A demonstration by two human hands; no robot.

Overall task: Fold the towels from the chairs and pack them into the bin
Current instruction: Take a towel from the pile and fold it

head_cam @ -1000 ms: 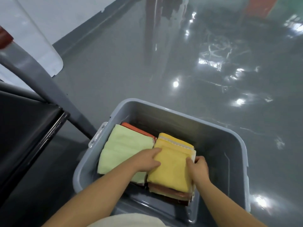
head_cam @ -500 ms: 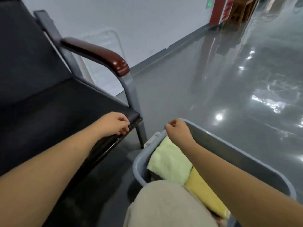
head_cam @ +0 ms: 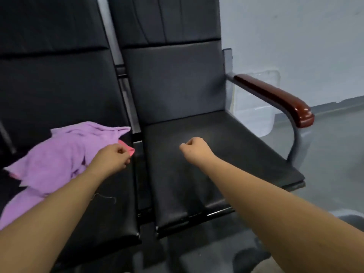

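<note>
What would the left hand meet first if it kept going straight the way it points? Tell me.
Probably the pink cloth peeking out beside the purple towel: the left hand sits just short of it, over the left seat. Depth is unclear.

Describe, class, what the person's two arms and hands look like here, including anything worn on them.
Both forearms are bare up to the frame edge: no sleeves, gloves, watch or rings show. The left hand and right hand are bare too. A thin loose thread shows at the left forearm.

Place: waiting area | cue: linked black seats (head_cam: 206,154) (wooden armrest (head_cam: 275,97)), bare grey wall (head_cam: 295,26)
</note>
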